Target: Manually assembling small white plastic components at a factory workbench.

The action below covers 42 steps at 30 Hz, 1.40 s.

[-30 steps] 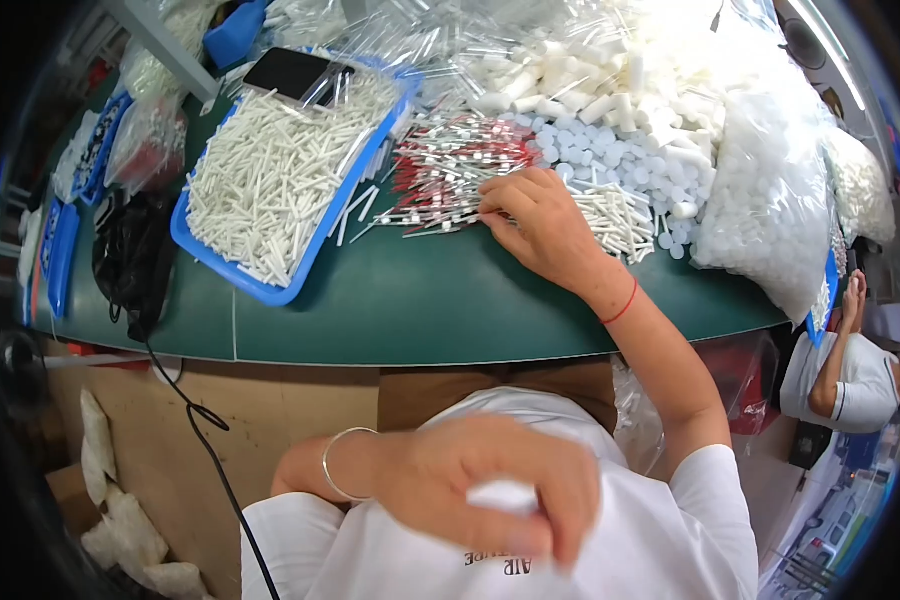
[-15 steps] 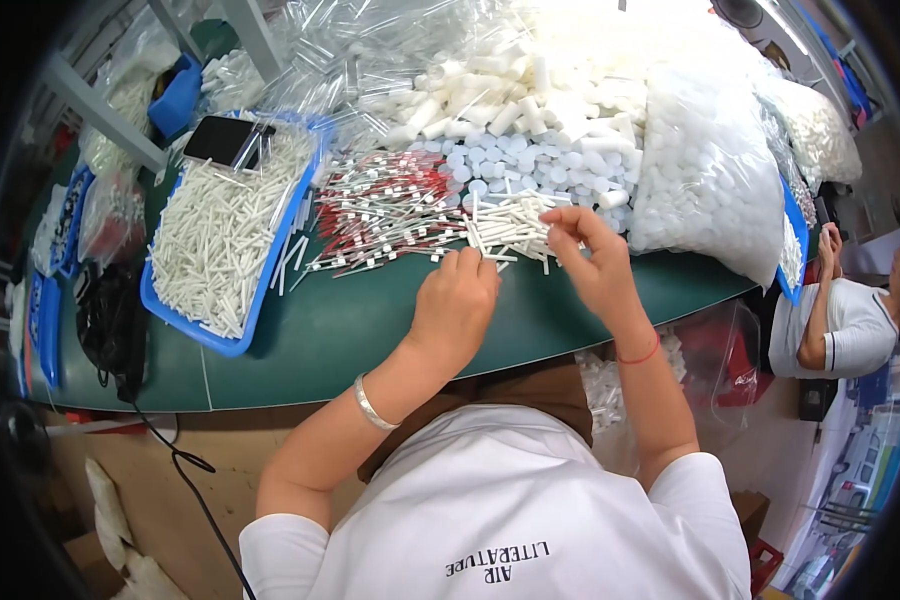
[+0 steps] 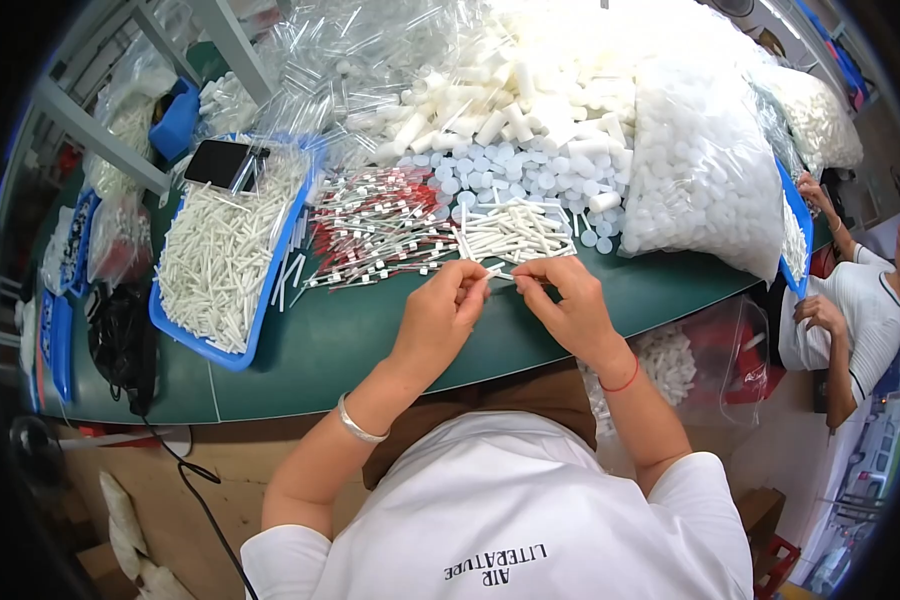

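My left hand and my right hand meet over the near side of the green table, fingertips pinched. Between them a short, thin white stick spans the gap, its ends partly hidden by my fingers. Just beyond lies a heap of similar white sticks. To its left spreads a pile of thin rods in red and white with small white pieces on them. Translucent white discs are scattered behind the sticks.
A blue tray full of white sticks stands left, a phone on top. White cylinders are heaped behind the discs. A clear bag of discs sits right. Further right, a co-worker in white is at the table.
My right hand has come down and left from the white-stick heap to meet my left hand, with a white stick now between the fingertips. The co-worker's arms have moved.
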Each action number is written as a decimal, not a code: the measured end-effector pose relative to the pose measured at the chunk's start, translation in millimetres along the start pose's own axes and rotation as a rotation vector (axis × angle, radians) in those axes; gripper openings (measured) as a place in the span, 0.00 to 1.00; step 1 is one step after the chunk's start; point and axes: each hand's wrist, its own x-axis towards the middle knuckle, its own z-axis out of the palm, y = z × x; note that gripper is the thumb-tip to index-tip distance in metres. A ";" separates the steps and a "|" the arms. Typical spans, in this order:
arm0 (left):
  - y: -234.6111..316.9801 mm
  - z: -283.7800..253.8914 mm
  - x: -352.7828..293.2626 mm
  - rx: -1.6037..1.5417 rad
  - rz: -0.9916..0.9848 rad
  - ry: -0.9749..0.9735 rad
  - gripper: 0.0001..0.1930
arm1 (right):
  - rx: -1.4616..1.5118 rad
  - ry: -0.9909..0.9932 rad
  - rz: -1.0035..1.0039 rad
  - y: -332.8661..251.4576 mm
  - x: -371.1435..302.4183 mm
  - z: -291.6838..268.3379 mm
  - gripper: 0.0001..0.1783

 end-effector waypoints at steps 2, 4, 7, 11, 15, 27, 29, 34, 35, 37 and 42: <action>9.0 -5.3 -0.6 -0.283 -0.213 -0.118 0.11 | 0.005 -0.038 0.034 -1.0 -0.9 -3.0 0.08; 5.9 -7.1 -2.9 -0.323 -0.173 -0.132 0.12 | -0.002 -0.036 0.025 -3.2 0.7 -4.5 0.08; -0.4 -4.5 -6.1 -0.392 -0.147 -0.135 0.13 | -0.022 -0.015 -0.025 -5.4 4.3 -4.8 0.06; -2.1 -4.2 -8.4 -0.446 -0.205 -0.104 0.12 | -0.104 -0.064 -0.113 -11.7 10.7 -9.4 0.05; -3.3 -2.5 -8.9 -0.471 -0.240 -0.079 0.11 | -0.131 -0.060 -0.174 -11.9 13.2 -10.0 0.08; -4.9 -6.7 -8.5 -0.210 -0.108 -0.015 0.07 | -0.266 -0.161 -0.303 -16.6 20.9 -10.2 0.07; -5.3 -8.8 -7.5 -0.045 -0.005 0.011 0.07 | -0.265 -0.204 -0.342 -17.2 23.8 -10.4 0.07; 0.4 -16.7 -3.0 -0.192 -0.193 -0.121 0.07 | -0.238 -0.261 -0.343 -14.3 28.7 -13.9 0.07; 0.4 -16.5 -2.5 -0.163 -0.151 -0.123 0.07 | -0.223 -0.274 -0.350 -15.0 28.8 -13.3 0.08; 2.6 -15.3 -1.9 -0.098 -0.078 -0.107 0.07 | -0.202 -0.316 -0.305 -16.8 27.2 -9.1 0.10; -1.8 -15.5 0.3 -0.082 -0.015 -0.048 0.07 | -0.120 -0.307 -0.290 -20.7 35.1 -12.0 0.14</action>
